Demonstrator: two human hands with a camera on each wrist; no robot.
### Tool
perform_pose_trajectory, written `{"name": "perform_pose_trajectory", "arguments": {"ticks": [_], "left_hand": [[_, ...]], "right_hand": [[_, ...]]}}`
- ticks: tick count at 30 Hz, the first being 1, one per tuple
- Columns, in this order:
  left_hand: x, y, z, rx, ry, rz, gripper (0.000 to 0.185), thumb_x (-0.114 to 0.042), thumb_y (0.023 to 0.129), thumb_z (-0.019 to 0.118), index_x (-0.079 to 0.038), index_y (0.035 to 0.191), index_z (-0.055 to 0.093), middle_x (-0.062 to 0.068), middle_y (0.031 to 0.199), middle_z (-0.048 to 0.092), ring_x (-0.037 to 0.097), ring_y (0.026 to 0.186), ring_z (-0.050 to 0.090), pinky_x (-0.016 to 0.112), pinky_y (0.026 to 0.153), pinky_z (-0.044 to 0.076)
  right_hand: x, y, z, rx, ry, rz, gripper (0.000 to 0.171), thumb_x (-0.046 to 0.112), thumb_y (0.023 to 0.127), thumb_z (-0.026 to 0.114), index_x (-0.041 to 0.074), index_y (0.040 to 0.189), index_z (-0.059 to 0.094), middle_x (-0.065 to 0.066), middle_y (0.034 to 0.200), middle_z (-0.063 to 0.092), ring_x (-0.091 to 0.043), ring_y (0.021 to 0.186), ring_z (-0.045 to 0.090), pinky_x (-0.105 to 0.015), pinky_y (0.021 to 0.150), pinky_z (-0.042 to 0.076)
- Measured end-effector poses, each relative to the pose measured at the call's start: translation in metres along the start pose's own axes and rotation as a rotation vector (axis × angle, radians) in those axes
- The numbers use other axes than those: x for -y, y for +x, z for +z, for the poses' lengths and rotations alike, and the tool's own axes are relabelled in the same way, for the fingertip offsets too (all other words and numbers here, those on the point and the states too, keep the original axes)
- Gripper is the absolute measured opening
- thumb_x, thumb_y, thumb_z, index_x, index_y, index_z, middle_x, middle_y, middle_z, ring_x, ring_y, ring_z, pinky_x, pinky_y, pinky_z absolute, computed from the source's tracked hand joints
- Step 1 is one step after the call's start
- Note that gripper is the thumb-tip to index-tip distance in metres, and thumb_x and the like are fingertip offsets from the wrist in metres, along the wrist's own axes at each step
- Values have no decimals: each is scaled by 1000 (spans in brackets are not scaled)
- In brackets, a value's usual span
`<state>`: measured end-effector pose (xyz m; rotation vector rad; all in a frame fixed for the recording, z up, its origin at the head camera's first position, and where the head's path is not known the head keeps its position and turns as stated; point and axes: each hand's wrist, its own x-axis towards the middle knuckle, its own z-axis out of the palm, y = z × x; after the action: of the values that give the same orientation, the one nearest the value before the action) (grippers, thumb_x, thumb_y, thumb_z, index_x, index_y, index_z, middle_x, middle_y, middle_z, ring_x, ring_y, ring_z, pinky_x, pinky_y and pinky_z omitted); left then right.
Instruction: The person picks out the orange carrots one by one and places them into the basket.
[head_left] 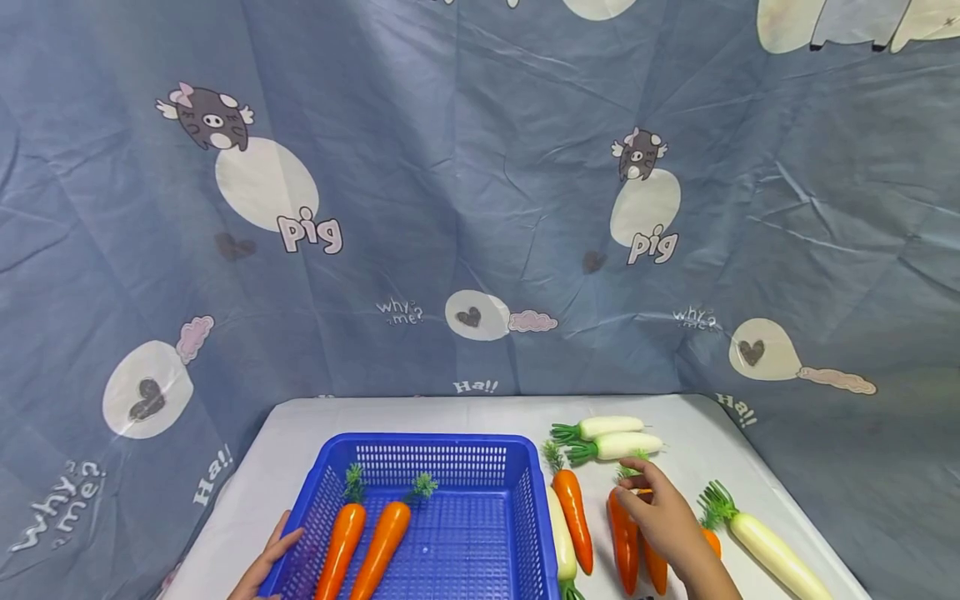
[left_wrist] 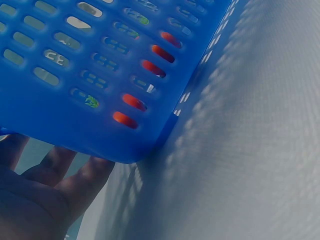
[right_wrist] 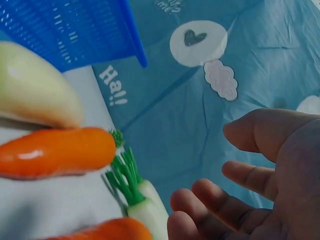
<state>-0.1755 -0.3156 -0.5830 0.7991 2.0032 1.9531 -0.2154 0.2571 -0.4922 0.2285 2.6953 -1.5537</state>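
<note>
My left hand (head_left: 262, 565) lies at the left rim of a blue plastic basket (head_left: 546, 508), spread fingers laid over the edge; in the left wrist view the fingertips are hidden behind the rim. Inside the basket lie two carrots, one (head_left: 343, 542) beside the left wall and another (head_left: 384, 546) next to it. On the right, my right hand (head_left: 663, 512) hovers over several carrots, one of them a red-orange carrot (head_left: 624, 542). The right wrist view shows its fingers (right_wrist: 215, 200) loosely bent, with nothing held.
A carrot (head_left: 573, 517) and a white radish (head_left: 561, 533) lie along the basket's right side. Two white radishes (head_left: 618, 446) lie farther back, and another (head_left: 776, 554) near the table's right edge. A printed blue cloth (head_left: 480, 208) hangs behind the white table (head_left: 480, 415).
</note>
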Motion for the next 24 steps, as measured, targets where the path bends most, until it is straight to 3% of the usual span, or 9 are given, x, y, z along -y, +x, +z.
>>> {"name": "perform_pose_trajectory", "arguments": {"ticks": [7, 16, 24], "left_hand": [[0, 1, 0, 14, 31, 55, 58, -23, 99, 32, -14, 153, 15, -47, 138, 0, -26, 120, 17, 22, 88, 43], [-1, 2, 0, 21, 7, 44, 61, -20, 97, 31, -9, 153, 11, -47, 139, -2, -27, 118, 18, 23, 87, 44], [0, 2, -2, 43, -20, 65, 60, -19, 97, 32, -14, 154, 12, -47, 139, -1, -26, 119, 19, 22, 89, 43]], "right_hand": [[-7, 3, -12, -10, -64, 36, 58, 49, 86, 64, 23, 135, 47, -8, 120, 58, -23, 102, 58, -37, 75, 49], [-21, 5, -27, -38, -159, 22, 64, 50, 88, 61, 14, 138, 44, -11, 119, 60, -26, 106, 59, -42, 82, 49], [-35, 8, -38, -76, -273, 6, 58, 39, 92, 59, 4, 136, 47, -25, 131, 52, -43, 118, 49, -53, 87, 45]]}}
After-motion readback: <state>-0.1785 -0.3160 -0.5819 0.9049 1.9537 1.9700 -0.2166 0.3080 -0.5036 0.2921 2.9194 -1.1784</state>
